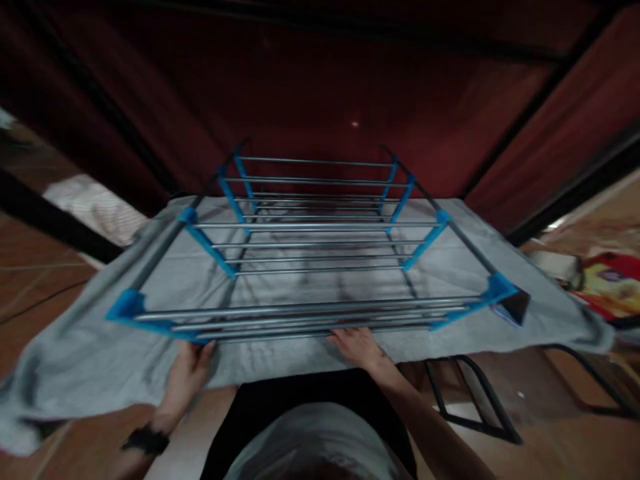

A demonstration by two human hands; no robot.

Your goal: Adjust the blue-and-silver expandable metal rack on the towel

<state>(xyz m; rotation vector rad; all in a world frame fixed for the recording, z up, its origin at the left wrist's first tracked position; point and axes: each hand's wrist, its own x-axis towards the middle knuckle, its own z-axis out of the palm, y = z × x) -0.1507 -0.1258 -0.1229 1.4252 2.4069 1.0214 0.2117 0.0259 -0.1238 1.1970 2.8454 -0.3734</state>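
In the head view, a rack [320,226] of slim metal rods and blue, plastic-looking brackets rests on a soft, wrinkled grey cloth [90,360]. The left hand [186,375], thumb parted from its fingers, touches the near-left bracket; whether it grips, I cannot tell. The right hand [356,347] has its fingers curled closed over the rack's near rods. Cloth shows narrowly along the front edge, wider at either side; a dark red panel [310,80] rises behind.
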